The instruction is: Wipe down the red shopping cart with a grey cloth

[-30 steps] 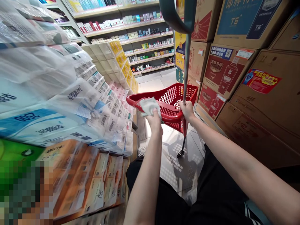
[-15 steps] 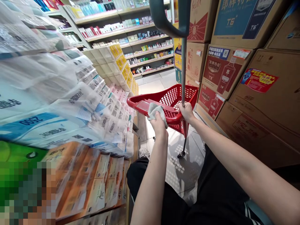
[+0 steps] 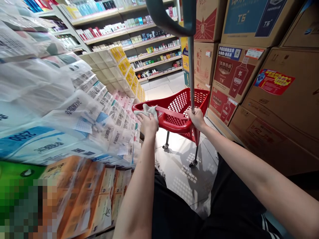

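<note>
A red plastic shopping cart basket (image 3: 174, 124) on wheeled metal legs stands in front of me. My left hand (image 3: 149, 124) holds a pale grey cloth (image 3: 150, 110) against the left end of its rim. Around the base of the upright metal pole (image 3: 191, 73), at the basket's near right corner, my right hand (image 3: 196, 119) is wrapped. That pole rises to a dark grey handle (image 3: 183, 28) at the top of the view. Part of the cloth is hidden under the left fingers.
Plastic-wrapped tissue packs (image 3: 82, 109) are piled high close on the left, with orange packs (image 3: 74, 189) below. Stacked cardboard cartons (image 3: 269, 109) line the right side. Shelves of small boxed goods (image 3: 134, 39) stand at the back, beyond the tiled floor (image 3: 171, 166).
My left hand and the cloth have slid leftward along the basket rim to its left end. My right hand keeps its hold on the pole. The view has shifted slightly.
</note>
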`<state>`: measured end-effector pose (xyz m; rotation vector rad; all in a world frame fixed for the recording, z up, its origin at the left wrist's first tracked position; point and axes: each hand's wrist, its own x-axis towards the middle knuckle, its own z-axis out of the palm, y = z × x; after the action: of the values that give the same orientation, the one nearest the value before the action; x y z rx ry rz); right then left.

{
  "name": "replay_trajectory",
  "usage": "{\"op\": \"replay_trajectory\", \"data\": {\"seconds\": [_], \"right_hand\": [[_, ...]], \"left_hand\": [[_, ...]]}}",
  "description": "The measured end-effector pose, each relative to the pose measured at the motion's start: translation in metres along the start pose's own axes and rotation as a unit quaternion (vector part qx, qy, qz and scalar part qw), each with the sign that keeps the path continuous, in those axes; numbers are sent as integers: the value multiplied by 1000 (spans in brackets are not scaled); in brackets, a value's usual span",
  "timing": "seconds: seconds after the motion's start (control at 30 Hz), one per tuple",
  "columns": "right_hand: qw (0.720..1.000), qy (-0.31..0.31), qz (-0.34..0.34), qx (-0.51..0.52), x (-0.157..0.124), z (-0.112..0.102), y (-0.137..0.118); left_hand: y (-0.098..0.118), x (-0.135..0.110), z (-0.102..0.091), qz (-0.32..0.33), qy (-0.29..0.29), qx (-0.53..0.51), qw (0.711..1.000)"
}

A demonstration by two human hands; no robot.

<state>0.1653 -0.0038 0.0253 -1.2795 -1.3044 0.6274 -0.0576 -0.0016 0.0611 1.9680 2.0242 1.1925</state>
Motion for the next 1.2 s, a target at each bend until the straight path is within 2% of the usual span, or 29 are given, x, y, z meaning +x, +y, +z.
{"op": "replay_trajectory", "data": {"seconds": [0.07, 0.17, 0.27, 0.37, 0.43, 0.63, 0.8, 0.93, 1.07, 1.2], "right_hand": [[1000, -8, 10, 7, 3, -3, 2], [1000, -22, 17, 14, 6, -10, 3], [999, -32, 18, 15, 5, -18, 1], [999, -40, 23, 16, 5, -23, -1], [998, -45, 27, 18, 5, -25, -1], [998, -49, 44, 21, 8, -34, -2], [998, -57, 32, 16, 7, -39, -2], [998, -61, 29, 10, 8, -37, 0], [997, -74, 20, 22, 12, -38, 5], [996, -77, 36, 35, 15, -41, 6]], "left_hand": [[12, -14, 1, -22, 17, 17, 999], [25, -14, -3, 37, -26, 54, 997], [25, 11, -11, 93, -92, 95, 987], [20, 38, -18, 100, -140, 141, 975], [20, 44, -20, 112, -152, 168, 967], [39, 28, -22, 247, -193, 180, 932], [54, 32, -23, 265, -259, 183, 910], [67, 42, -13, 247, -319, 217, 889], [78, 40, -2, 262, -328, 249, 873], [83, 23, -8, 328, -319, 202, 866]]}}
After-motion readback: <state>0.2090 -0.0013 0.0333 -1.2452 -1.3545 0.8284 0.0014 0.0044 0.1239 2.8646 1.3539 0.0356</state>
